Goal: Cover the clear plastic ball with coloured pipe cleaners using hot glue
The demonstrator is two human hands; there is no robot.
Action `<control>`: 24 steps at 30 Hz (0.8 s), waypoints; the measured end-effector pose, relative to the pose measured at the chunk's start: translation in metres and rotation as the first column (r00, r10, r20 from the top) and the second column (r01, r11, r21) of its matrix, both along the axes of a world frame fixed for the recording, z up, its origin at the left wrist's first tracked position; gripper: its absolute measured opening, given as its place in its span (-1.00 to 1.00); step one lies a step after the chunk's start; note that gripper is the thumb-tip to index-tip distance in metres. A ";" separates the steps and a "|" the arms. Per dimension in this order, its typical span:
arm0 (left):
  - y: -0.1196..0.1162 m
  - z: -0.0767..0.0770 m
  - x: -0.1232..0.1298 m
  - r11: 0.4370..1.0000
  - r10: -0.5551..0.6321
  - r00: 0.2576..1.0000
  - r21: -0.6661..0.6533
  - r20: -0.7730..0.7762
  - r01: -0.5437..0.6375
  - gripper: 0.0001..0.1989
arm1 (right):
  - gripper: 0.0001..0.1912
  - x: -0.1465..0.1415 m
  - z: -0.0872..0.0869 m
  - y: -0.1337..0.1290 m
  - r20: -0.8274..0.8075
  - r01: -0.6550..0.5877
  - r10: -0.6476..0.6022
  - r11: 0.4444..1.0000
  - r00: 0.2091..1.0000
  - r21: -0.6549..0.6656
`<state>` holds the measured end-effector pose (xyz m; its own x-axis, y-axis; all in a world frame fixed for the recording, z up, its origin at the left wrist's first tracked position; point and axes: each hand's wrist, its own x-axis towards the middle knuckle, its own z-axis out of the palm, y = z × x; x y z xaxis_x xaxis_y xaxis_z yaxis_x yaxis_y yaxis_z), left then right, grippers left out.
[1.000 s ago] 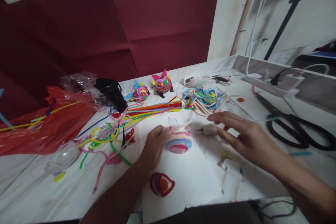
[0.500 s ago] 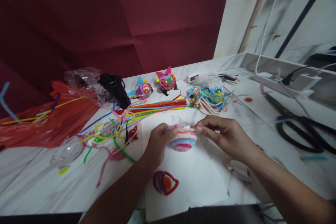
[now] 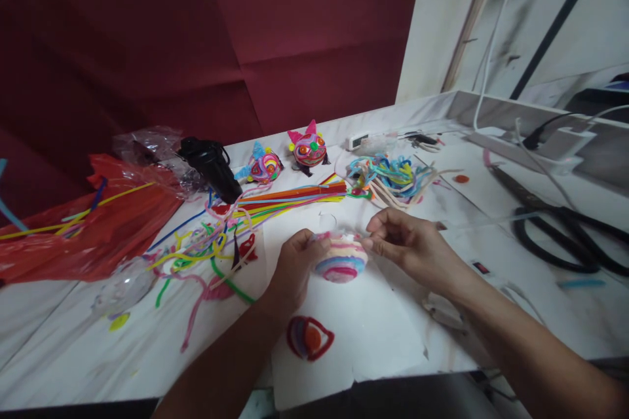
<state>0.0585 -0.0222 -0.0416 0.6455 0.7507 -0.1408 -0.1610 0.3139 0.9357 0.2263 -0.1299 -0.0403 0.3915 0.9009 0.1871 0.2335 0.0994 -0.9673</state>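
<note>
My left hand (image 3: 295,268) is closed on the left side of a small rounded craft piece (image 3: 341,268) wound with pink, cream and blue stripes. Its thumb lies on the upper left edge. At the piece's upper right edge, my right hand (image 3: 407,242) has thumb and forefinger drawn close together in a pinch. What lies between those fingertips is too small to make out. Below the piece, an eye shape (image 3: 310,338) of red, blue and orange pipe cleaner rests on a white sheet (image 3: 378,347).
A bundle of coloured pipe cleaners (image 3: 295,196) lies behind my hands, with a tangled pile (image 3: 388,177) to its right. Two decorated animal figures (image 3: 308,147) stand at the back. Large black scissors (image 3: 555,209) lie right; a black glue gun-like object (image 3: 211,167) and red plastic bag (image 3: 113,222) are left.
My right forefinger has lifted slightly and the right hand has turned a little at the edge of the piece. My left hand keeps its hold. The whole view has shifted slightly.
</note>
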 end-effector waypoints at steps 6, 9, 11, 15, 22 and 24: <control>-0.002 0.002 0.001 1.000 -0.001 1.000 -0.026 -0.007 0.001 -0.63 | -0.72 -0.002 0.002 0.001 -0.047 0.002 -0.003 1.000 0.999 -0.025; -0.003 0.004 0.002 0.999 0.020 1.000 -0.033 -0.018 -0.021 -0.59 | -0.73 -0.003 0.002 0.000 -0.045 0.004 -0.006 0.999 0.999 -0.033; -0.003 0.004 0.002 0.999 0.035 0.999 -0.030 -0.028 -0.036 -0.56 | -0.74 -0.005 0.001 0.000 -0.036 0.004 -0.005 0.999 0.999 -0.034; -0.002 0.002 0.001 0.999 0.053 0.997 -0.003 -0.047 -0.054 -0.56 | -0.72 -0.008 0.000 0.001 -0.013 0.012 -0.012 0.999 1.000 -0.043; -0.001 0.002 0.000 0.997 0.075 0.995 0.005 -0.062 -0.075 -0.61 | -0.72 -0.011 0.000 0.003 0.095 0.048 -0.042 0.997 0.995 -0.067; -0.001 0.003 0.000 0.997 0.083 0.995 -0.001 -0.054 -0.083 -0.59 | -0.71 -0.012 0.002 0.004 0.103 0.034 -0.025 0.996 0.994 -0.084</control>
<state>0.0590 -0.0228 -0.0387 0.5727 0.8007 -0.1759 -0.1360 0.3044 0.9428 0.2146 -0.1261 -0.0380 0.4008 0.9039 0.1498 0.3326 0.0089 -0.9430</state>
